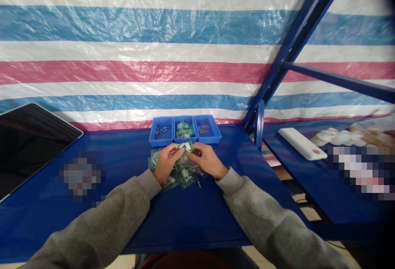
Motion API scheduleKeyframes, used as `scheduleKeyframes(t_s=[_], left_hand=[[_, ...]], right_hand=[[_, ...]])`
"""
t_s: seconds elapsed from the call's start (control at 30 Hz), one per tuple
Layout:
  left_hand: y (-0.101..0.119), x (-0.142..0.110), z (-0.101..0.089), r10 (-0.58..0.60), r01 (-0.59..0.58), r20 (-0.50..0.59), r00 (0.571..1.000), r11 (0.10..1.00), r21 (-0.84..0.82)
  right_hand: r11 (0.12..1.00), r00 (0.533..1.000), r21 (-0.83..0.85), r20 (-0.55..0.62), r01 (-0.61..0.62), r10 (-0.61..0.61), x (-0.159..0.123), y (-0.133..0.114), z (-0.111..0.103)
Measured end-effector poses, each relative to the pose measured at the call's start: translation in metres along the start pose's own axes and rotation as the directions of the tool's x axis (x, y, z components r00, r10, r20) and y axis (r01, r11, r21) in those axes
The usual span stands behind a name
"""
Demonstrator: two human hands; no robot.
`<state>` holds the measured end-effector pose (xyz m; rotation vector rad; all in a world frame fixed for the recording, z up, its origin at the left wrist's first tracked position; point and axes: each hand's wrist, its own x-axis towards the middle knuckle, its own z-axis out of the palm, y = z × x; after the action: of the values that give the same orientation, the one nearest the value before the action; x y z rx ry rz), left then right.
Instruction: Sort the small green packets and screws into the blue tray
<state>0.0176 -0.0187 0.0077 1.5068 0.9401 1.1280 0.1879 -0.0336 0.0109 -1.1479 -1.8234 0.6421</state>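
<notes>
Between them, my left hand (pixel 168 161) and my right hand (pixel 207 158) pinch a small clear plastic bag (pixel 186 147) with pale parts inside, above a pile. Both hands are closed, thumbs toward each other. Under and around them lies the heap of small greenish plastic bags (pixel 186 175), holding metal-looking pieces too small to name. A thin metal pin-like piece (pixel 199 183) sticks out at the pile's front right. Just behind the hands stand three blue bins: the left bin (pixel 160 140) has several metal pins, the middle bin (pixel 185 140) bagged parts, the right bin (pixel 212 140) a small clear bag.
A dark flat screen or panel (pixel 33 145) lies at the left on the blue table (pixel 185 223). A blue metal frame (pixel 286 51) rises at the right. Beyond a gap, a second table (pixel 311 178) bears a white oblong device (pixel 301 143) and pale bundles (pixel 338 136).
</notes>
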Motion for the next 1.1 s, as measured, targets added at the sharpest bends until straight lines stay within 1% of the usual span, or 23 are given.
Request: scheduleKeyframes(t_s=[0.1,0.17,0.33,0.5,0.57,0.63,0.7,0.73,0.97,1.1], left_hand=[[0.0017,-0.0004,0.0002,-0.001,0.001,0.047,0.999,1.000,-0.006],[0.0017,-0.0004,0.0003,0.009,-0.010,0.058,0.998,1.000,0.011],[-0.0003,0.0007,-0.0005,0.026,-0.027,0.031,0.999,0.998,0.050],[0.0004,0.0003,-0.0009,0.045,-0.045,0.003,0.999,0.997,0.061],[0.0010,-0.0005,-0.0004,0.051,-0.051,0.003,0.999,0.996,0.074],[0.0013,-0.0013,0.0000,0.057,-0.056,0.001,0.998,0.995,0.079],[0.0015,-0.0016,0.0001,0.055,-0.055,-0.006,0.998,0.995,0.078],[0.0015,-0.0017,0.0000,0.053,-0.052,-0.008,0.999,0.996,0.079],[0.0014,-0.0017,-0.0003,0.054,-0.057,0.033,0.998,0.994,0.094],[-0.0011,-0.0022,-0.0012,0.052,-0.057,0.046,0.998,0.991,0.121]], right_hand=[[1.000,1.000,0.015,0.024,0.006,-0.006,0.0002,0.0007,0.0000],[1.000,0.999,0.015,0.045,0.013,-0.013,0.0002,0.0013,0.0005],[0.999,0.999,0.043,0.038,-0.008,0.007,-0.0005,0.0037,0.0018],[0.981,0.999,0.187,0.030,-0.048,0.043,0.0004,0.0048,0.0031],[0.957,0.995,0.272,0.042,-0.102,0.094,0.0012,0.0044,0.0030],[0.913,0.981,0.358,0.094,-0.193,0.170,0.0018,0.0039,0.0019],[0.871,0.963,0.413,0.144,-0.267,0.227,0.0023,0.0034,0.0003],[0.861,0.959,0.424,0.154,-0.281,0.237,0.0026,0.0031,-0.0005],[0.888,0.975,0.402,0.101,-0.223,0.199,0.0034,0.0034,-0.0008],[0.873,0.970,0.425,0.122,-0.241,0.209,0.0033,0.0043,0.0012]])
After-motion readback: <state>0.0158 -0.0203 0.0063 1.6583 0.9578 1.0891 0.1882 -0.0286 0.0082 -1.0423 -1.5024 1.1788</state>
